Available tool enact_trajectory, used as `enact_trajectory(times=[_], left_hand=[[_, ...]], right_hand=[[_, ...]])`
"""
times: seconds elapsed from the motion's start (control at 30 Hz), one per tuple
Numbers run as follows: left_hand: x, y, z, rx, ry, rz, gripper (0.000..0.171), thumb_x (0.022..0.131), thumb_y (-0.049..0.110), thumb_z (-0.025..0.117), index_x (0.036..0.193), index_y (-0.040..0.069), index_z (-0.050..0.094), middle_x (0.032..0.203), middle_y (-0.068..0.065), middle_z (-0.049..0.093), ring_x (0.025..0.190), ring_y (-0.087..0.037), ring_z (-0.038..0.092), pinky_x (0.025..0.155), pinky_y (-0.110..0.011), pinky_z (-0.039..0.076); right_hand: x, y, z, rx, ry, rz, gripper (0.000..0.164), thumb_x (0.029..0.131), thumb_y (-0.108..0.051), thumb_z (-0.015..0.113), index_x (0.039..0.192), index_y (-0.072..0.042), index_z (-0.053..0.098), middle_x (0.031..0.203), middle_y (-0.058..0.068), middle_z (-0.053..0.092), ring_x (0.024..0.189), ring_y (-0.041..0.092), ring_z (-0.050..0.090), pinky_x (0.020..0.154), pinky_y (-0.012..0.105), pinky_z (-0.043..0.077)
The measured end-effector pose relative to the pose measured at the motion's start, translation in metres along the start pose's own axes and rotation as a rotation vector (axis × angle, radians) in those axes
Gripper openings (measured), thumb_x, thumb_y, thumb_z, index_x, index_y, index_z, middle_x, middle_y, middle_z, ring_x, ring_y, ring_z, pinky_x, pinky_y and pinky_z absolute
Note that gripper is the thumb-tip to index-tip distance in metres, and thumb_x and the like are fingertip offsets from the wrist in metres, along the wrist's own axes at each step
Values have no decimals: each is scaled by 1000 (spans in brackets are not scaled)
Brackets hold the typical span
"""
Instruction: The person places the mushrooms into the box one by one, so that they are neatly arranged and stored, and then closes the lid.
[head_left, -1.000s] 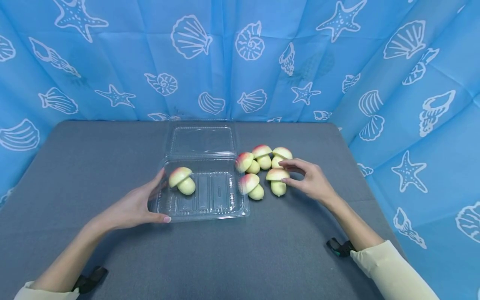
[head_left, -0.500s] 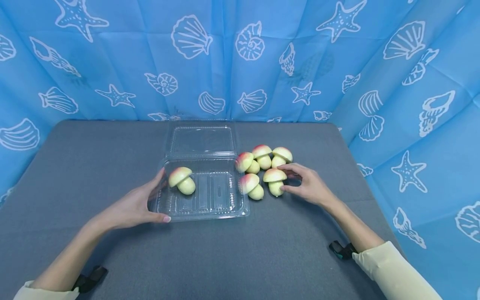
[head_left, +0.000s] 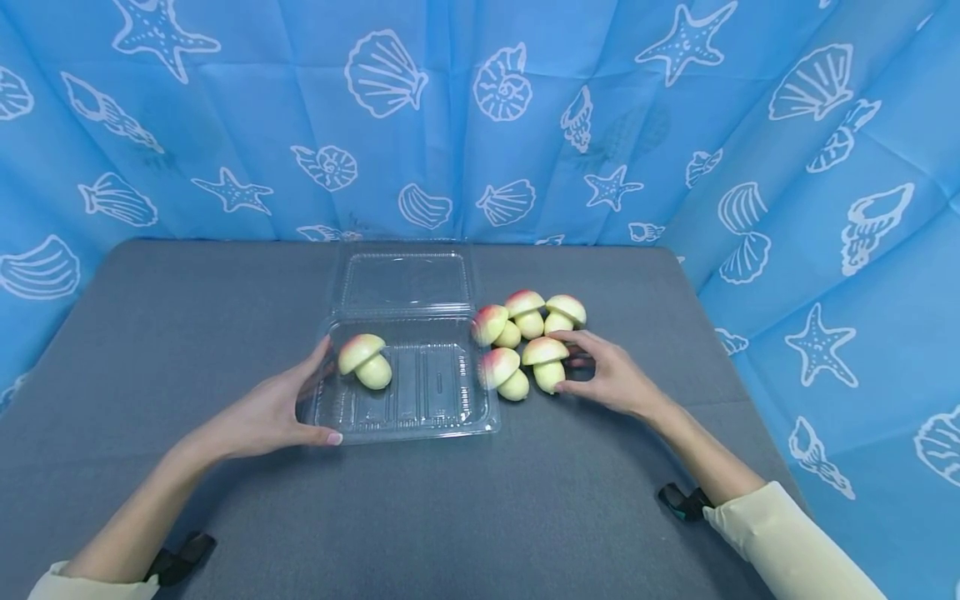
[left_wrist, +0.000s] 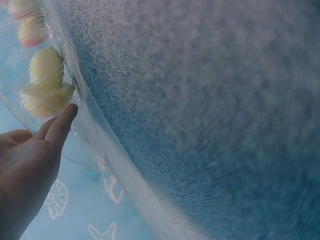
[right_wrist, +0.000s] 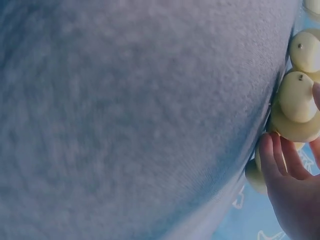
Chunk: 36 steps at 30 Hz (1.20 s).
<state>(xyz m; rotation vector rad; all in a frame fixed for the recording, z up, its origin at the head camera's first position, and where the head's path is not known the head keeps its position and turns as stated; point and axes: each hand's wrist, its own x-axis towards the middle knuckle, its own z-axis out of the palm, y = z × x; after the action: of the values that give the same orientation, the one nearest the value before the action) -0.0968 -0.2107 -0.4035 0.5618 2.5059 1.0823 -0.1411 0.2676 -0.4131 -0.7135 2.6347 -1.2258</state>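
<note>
A yellow toy mushroom [head_left: 545,362] with a pink-tinged cap lies at the front right of a cluster. My right hand [head_left: 611,375] holds it from the right side, thumb at the stem and fingers behind the cap. In the right wrist view, the stem of this toy mushroom [right_wrist: 297,97] faces the camera, with fingertips just under its cap. A hinged clear plastic container [head_left: 420,432] stands with its lid up, one toy mushroom [head_left: 366,361] inside at the left. My left hand [head_left: 273,412] spans the container's left end with extended fingers, thumb at the front corner.
Several more toy mushrooms [head_left: 527,312] crowd together at the container's right side, some seen partly through its clear rim. The transparent lid [head_left: 405,279] leans back behind the tray. Grey cloth covers the table [head_left: 450,517]; a blue seashell-print curtain [head_left: 450,150] hangs behind.
My right hand and the front right toy mushroom have shifted slightly left, closer to the neighbouring mushroom. The right thumb has come down from cap to stem. My left hand and the container stay put.
</note>
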Motion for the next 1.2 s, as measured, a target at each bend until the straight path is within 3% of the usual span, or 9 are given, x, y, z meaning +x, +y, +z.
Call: enact_trajectory(times=[0.3, 0.53, 0.87, 1.2], left_hand=[[-1, -1, 1, -13, 1, 25, 129, 75, 43, 87, 159, 8, -5, 163, -22, 10, 141, -40, 34, 110, -51, 34], [-1, -2, 2, -25, 3, 32, 130, 74, 41, 87, 159, 8, -5, 164, -20, 9, 142, -38, 33, 110, -48, 32], [-1, -1, 1, -27, -1, 21, 129, 74, 41, 87, 159, 8, -5, 164, -22, 9, 141, -41, 33, 109, -49, 35], [-1, 0, 0, -17, 1, 13, 130, 74, 41, 87, 159, 7, -5, 163, -22, 8, 142, -41, 32, 111, -50, 32]], right_hand=[[3, 0, 9, 5, -8, 24, 81, 76, 1, 84, 146, 1, 44, 141, 21, 50, 121, 40, 56, 95, 51, 52], [1, 1, 6, 24, -10, -5, 78, 78, -10, 86, 145, -8, 47, 139, 12, 53, 119, 31, 59, 95, 41, 53], [0, -2, -1, 30, 15, -4, 76, 78, -9, 86, 144, -8, 48, 138, 15, 54, 114, 31, 62, 96, 39, 53], [2, -8, -9, 41, 27, -84, 78, 77, -7, 86, 145, -7, 48, 139, 14, 53, 117, 32, 59, 97, 36, 52]])
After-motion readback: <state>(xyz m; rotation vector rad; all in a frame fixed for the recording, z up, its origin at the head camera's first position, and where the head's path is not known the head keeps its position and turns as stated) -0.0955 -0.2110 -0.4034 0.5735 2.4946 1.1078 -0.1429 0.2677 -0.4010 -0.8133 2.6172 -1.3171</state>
